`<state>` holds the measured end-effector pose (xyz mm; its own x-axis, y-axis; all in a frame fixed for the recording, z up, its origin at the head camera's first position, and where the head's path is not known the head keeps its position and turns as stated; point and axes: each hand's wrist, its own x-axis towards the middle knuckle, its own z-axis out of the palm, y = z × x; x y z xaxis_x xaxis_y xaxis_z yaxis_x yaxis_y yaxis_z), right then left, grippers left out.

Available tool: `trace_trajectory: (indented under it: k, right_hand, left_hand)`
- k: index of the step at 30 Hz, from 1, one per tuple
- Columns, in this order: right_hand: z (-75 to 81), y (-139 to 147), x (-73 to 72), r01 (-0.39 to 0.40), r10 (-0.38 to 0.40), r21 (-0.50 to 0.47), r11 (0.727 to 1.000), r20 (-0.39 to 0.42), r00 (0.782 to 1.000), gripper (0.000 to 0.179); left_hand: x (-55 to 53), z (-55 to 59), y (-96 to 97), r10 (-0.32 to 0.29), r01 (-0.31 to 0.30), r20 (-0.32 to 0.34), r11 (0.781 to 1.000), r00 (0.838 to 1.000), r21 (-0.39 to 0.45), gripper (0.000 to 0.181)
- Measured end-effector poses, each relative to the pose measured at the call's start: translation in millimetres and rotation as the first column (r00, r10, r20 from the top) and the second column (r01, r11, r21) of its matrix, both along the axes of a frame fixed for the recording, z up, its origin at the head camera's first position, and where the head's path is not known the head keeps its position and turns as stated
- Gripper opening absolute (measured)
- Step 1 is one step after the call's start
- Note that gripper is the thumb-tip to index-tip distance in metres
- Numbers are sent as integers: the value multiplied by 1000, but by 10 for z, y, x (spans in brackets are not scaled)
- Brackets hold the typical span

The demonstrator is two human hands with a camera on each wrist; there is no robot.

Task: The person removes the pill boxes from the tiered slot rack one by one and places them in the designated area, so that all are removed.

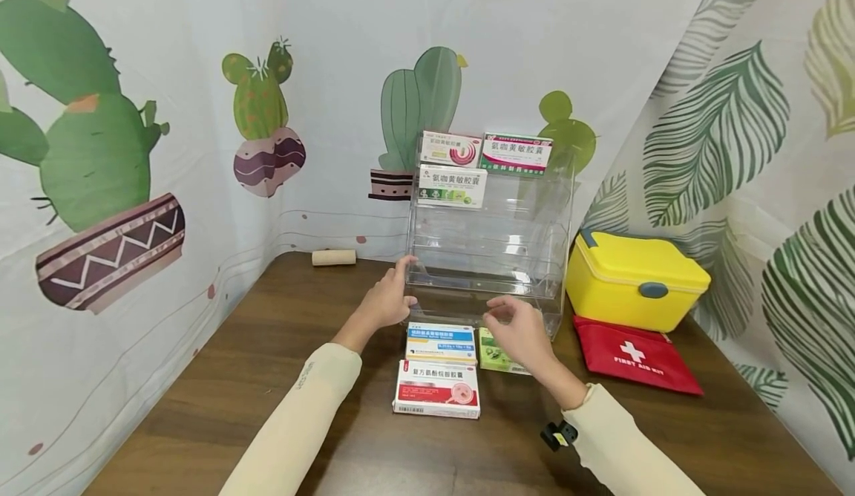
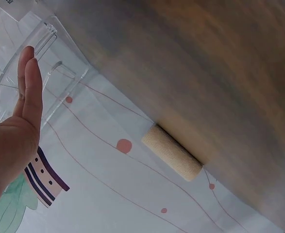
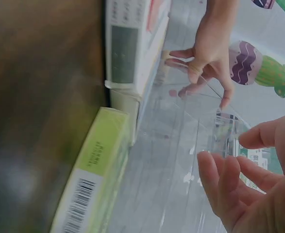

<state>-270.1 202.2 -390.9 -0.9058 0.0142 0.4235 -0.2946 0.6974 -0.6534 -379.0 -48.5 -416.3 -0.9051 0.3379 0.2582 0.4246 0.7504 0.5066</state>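
Note:
A clear plastic tiered display rack [image 1: 481, 247] stands at the back of the table. My left hand [image 1: 390, 293] is at its lower left side, fingers extended along the edge; in the left wrist view the fingers of the left hand [image 2: 25, 107] look straight. Before the rack's lower front hovers my right hand [image 1: 521, 333], its fingers bent loosely with a gap to the thumb and nothing between them. Partly behind that hand lies a green medicine box [image 1: 497, 355]. To its left are a blue-and-white medicine box [image 1: 441, 342] and a red-and-white medicine box [image 1: 437, 390].
Upper tiers hold a white box with red rings [image 1: 451, 148], a pink-and-green box [image 1: 516, 154] and a white-and-green box [image 1: 452, 186]. Right of the rack sit a yellow case [image 1: 634, 277] and a red first aid pouch [image 1: 634, 359]. A tan cylinder [image 1: 334, 258] lies at the back left.

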Motion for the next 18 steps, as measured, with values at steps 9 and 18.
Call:
trace_trajectory:
  k: [9, 18]
  right_hand:
    - [131, -121, -201, 11, -16, -76, 997, -66, 998, 21]
    - [287, -93, -393, 23, -51, -160, 987, -176, 983, 28]
  left_hand:
    - [-12, 6, -21, 15, -15, 30, 1000, 999, 13, 82]
    - [24, -3, -11, 1, -2, 54, 1000, 999, 24, 84]
